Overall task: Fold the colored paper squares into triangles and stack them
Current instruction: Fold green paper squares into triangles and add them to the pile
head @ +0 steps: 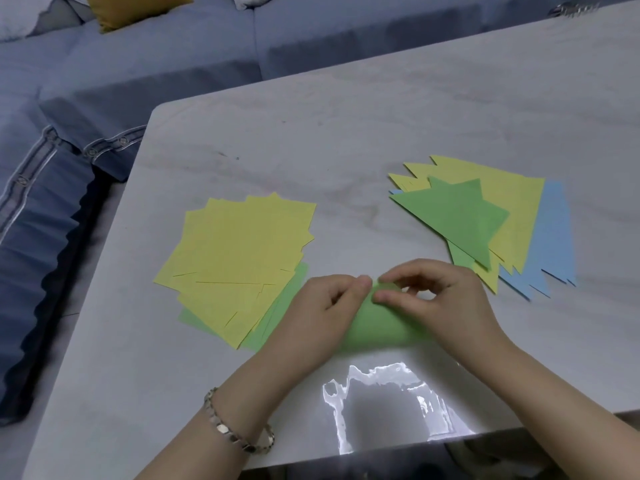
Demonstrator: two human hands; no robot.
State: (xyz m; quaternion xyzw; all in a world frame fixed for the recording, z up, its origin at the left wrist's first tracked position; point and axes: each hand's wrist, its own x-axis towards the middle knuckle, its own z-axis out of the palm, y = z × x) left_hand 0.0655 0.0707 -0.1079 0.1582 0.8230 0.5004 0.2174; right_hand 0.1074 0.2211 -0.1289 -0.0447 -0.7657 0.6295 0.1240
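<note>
1. Sheet (377, 323): green, lying on the table (346, 133) near its front edge. It is bent over on itself in a soft roll, and the fold is not pressed flat. All places below are given from this sheet.

2. Left hand (322, 306): yours, at the sheet's left end. Thumb and forefinger pinch the raised corner on the sheet's far side, with the other fingers curled. The hand hides the sheet's left end.

3. Right hand (440, 299): yours, at the sheet's right end. The fingertips pinch that same corner, close against the left fingertips. The hand and wrist hide the sheet's right end.

4. Pile (239, 258): unfolded squares, to the left of the sheet and a little beyond it. Yellow ones lie fanned on top with green beneath. The pile's near right corner runs under your left hand.

5. Stack (485, 216): folded triangles, to the right of the sheet and beyond it. Green lies on top, yellow under it and blue lowest, all loosely fanned. The near tips lie just beyond your right knuckles, apart from the sheet.

6. Bracelet (239, 431): metal links on your left wrist, nearer you than the sheet.

7. Glare (381, 393): a bright reflection on the table, just nearer you than the sheet, between your forearms.

8. Sofa (104, 81): blue, well beyond the sheet and to its left, past the table's edge. A mustard cushion (135, 8) sits at its far end.
</note>
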